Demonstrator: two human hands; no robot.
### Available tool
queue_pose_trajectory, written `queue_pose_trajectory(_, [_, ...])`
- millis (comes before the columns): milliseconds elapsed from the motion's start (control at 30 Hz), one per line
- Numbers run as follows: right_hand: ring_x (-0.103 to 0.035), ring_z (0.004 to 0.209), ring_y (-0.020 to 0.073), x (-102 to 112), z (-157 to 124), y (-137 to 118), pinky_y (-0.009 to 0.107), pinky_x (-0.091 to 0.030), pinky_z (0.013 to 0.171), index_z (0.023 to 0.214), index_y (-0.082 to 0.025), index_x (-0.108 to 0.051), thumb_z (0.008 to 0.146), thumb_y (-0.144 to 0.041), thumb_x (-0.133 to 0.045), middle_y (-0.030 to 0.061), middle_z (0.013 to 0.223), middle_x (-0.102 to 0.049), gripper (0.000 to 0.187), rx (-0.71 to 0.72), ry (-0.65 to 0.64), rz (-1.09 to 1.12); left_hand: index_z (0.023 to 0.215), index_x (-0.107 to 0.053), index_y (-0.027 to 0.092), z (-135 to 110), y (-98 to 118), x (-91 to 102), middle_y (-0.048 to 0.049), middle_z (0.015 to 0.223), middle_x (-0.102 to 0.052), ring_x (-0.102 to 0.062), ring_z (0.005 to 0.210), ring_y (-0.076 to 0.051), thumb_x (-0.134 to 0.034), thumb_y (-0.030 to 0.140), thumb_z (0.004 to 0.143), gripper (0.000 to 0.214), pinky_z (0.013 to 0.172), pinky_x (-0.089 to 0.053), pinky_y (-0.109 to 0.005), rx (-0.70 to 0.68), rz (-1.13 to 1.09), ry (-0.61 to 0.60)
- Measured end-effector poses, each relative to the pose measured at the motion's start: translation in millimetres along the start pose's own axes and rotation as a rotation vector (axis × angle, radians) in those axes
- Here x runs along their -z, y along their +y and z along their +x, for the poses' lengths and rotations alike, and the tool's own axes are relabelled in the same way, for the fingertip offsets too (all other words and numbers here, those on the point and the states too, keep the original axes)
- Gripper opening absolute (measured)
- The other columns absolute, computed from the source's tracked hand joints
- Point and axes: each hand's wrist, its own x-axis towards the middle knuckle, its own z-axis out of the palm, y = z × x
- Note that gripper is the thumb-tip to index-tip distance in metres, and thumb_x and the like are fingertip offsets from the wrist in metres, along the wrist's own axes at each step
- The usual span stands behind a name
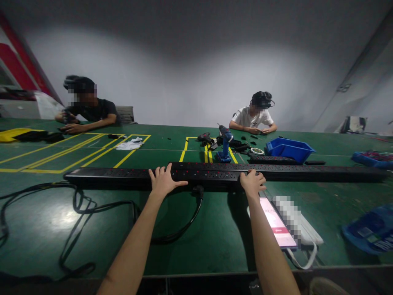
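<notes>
Two long black power strips with rows of sockets and small red marks lie across the table. The near power strip [211, 176] has a black plug and cable [199, 196] at its front side. My left hand [164, 180] rests on this strip with fingers spread over the top and thumb stretched to the right. Towards its right end, my right hand [252, 183] curls its fingers round the strip, their tips partly hidden. Just behind, the second power strip [307, 172] reaches far to the right.
Black cables [76, 205] loop at left. A lit phone [278, 223] and white power bank [296, 219] lie beside my right forearm; a blue bottle [371, 229] is farther right. Beyond the strips are a blue drill [225, 143] and blue bin [290, 149]. Two people sit opposite.
</notes>
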Motion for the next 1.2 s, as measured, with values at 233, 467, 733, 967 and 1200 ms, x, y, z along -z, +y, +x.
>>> queue_pose_trajectory(233, [-0.033, 0.128, 0.0388, -15.2, -1.2, -2.0, 0.063, -0.028, 0.098, 0.115, -0.018, -0.059, 0.088, -0.038, -0.050, 0.0218, 0.136, -0.043, 0.035, 0.014, 0.106, 0.009, 0.147, -0.042, 0.016, 0.7, -1.0, -1.7, -0.0230, 0.139, -0.053, -0.037, 0.132, -0.046, -0.056, 0.088, 0.057, 0.115, 0.113, -0.009, -0.065, -0.006, -0.002, 0.037])
queue_pose_trajectory(467, [-0.031, 0.129, 0.0398, -24.1, 2.9, -1.2, 0.067, -0.027, 0.098, 0.113, -0.018, -0.060, 0.090, -0.040, -0.048, 0.0219, 0.136, -0.044, 0.034, 0.014, 0.128, 0.032, 0.144, -0.046, 0.015, 0.5, 0.6, -5.3, -0.0245, 0.138, -0.053, -0.038, 0.132, -0.046, -0.056, 0.088, 0.057, 0.114, 0.113, -0.009, -0.065, 0.002, -0.003, 0.069])
queue_pose_trajectory(733, [-0.030, 0.130, 0.0398, -23.4, 4.2, -3.1, 0.069, -0.026, 0.098, 0.115, -0.018, -0.059, 0.091, -0.041, -0.047, 0.0226, 0.137, -0.044, 0.035, 0.009, 0.104, 0.039, 0.143, -0.047, 0.015, 1.0, 0.0, -8.7, -0.0242, 0.139, -0.053, -0.037, 0.132, -0.045, -0.053, 0.089, 0.059, 0.113, 0.113, -0.009, -0.064, -0.004, 0.005, 0.086])
queue_pose_trajectory(967, [-0.029, 0.131, 0.0390, -19.0, 3.8, -5.6, 0.068, -0.025, 0.100, 0.115, -0.019, -0.059, 0.091, -0.042, -0.047, 0.0209, 0.139, -0.043, 0.035, 0.003, 0.071, 0.046, 0.145, -0.046, 0.015, 0.9, 0.3, -11.4, -0.0236, 0.140, -0.053, -0.037, 0.133, -0.045, -0.050, 0.090, 0.061, 0.113, 0.114, -0.008, -0.063, 0.001, 0.022, 0.091])
queue_pose_trajectory(1200, [-0.029, 0.133, 0.0381, -17.8, 3.4, -6.5, 0.067, -0.025, 0.101, 0.116, -0.019, -0.059, 0.092, -0.041, -0.047, 0.0205, 0.141, -0.043, 0.035, -0.003, 0.071, 0.031, 0.147, -0.042, 0.015, 1.5, 1.3, -9.3, -0.0230, 0.144, -0.049, -0.031, 0.138, -0.045, -0.050, 0.091, 0.060, 0.116, 0.114, -0.007, -0.064, 0.010, 0.038, 0.044])
